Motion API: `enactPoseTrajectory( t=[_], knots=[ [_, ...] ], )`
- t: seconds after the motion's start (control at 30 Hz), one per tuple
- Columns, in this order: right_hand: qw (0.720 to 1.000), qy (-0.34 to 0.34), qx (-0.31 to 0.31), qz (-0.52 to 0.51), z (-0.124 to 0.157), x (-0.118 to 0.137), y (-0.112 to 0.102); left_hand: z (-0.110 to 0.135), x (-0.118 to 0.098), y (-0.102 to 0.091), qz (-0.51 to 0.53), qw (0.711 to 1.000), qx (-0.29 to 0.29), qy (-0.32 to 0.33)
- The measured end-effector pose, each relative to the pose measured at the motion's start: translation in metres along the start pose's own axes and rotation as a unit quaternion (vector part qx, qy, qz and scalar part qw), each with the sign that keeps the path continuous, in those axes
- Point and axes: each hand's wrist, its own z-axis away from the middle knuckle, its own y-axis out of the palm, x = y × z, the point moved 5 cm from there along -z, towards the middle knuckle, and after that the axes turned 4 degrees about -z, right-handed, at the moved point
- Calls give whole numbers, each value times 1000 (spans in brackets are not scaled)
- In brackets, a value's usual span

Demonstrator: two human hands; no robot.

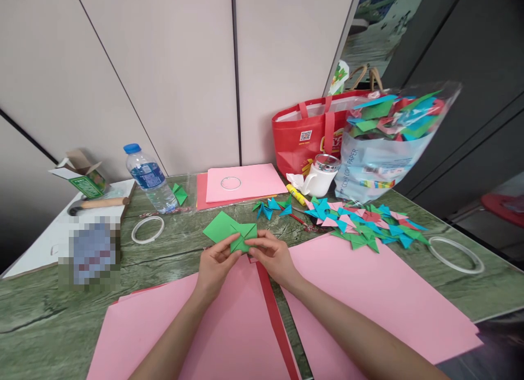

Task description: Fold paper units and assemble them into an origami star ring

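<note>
Between my two hands is a green folded paper [244, 231], creased into a small flat shape with pointed flaps. My left hand [219, 262] pinches its lower left side with thumb and fingers. On the right edge, my right hand [276, 258] grips it the same way. Behind the folded piece, a flat green paper [220, 227] pokes out to the upper left, partly hidden. Beneath my forearms lie a left stack of pink sheets [164, 320] with red sheets in it and a right stack of pink sheets [368, 298].
Folded paper pieces [364, 224] are heaped at right, before a clear bag [368, 161] of more pieces. A white mug [323, 178], a red tote bag [295, 145] and a water bottle [149, 180] stand behind. Tape rolls [148, 230] and a hammer [100, 203] lie about.
</note>
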Motion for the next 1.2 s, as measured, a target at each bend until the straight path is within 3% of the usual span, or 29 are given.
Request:
enactPoseTrajectory(
  t=[0.5, 0.9, 1.2],
  knots=[
    [1000, 11, 8, -18, 1, 4, 2, -1, 7, -3, -35, 999, -3, 22],
    [992, -22, -51, 111, 1, -1, -4, 1, 8, 6, -19, 999, 33, 1],
    [1000, 10, -24, 13, -1, -8, -1, -2, 12, 1, 7, 1000, -2, -17]
  ],
)
